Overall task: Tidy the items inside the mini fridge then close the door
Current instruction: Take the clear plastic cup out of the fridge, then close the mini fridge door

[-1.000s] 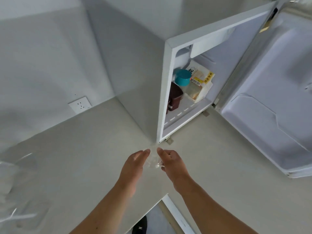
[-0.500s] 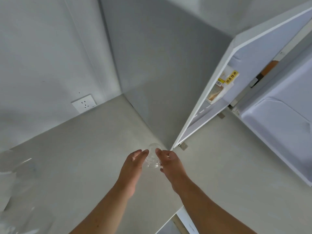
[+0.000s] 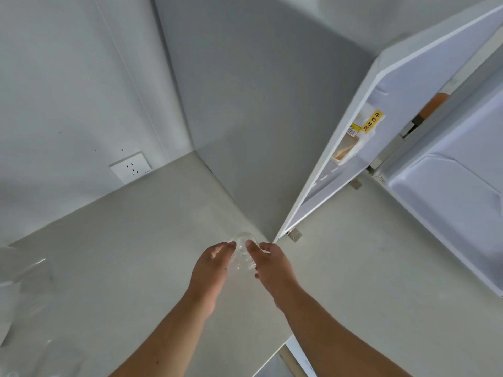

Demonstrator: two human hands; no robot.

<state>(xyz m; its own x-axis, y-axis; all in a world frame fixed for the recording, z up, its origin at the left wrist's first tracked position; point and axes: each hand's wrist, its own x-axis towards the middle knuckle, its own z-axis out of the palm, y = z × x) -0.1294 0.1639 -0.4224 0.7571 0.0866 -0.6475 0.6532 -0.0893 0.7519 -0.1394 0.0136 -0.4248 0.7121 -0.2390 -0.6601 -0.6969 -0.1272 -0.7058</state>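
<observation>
A small clear plastic cup (image 3: 243, 253) is held between my left hand (image 3: 211, 270) and my right hand (image 3: 272, 268), just above the counter in front of the fridge's left corner. The white mini fridge (image 3: 272, 131) stands at the right with its door (image 3: 449, 202) swung wide open. From this angle only a thin slice of the inside shows, with a bread bag with a yellow label (image 3: 356, 137) on the shelf. Whatever else is inside is hidden.
The pale counter (image 3: 122, 254) runs left to a white wall with a power socket (image 3: 130, 167). Clear plastic packaging (image 3: 24, 308) lies at the left edge. The counter's front edge (image 3: 275, 349) is near my forearms.
The view has swung left, so the fridge's inside has mostly gone out of sight and the teal lid and dark cup are hidden. Both hands still hold the clear cup in the same spot.
</observation>
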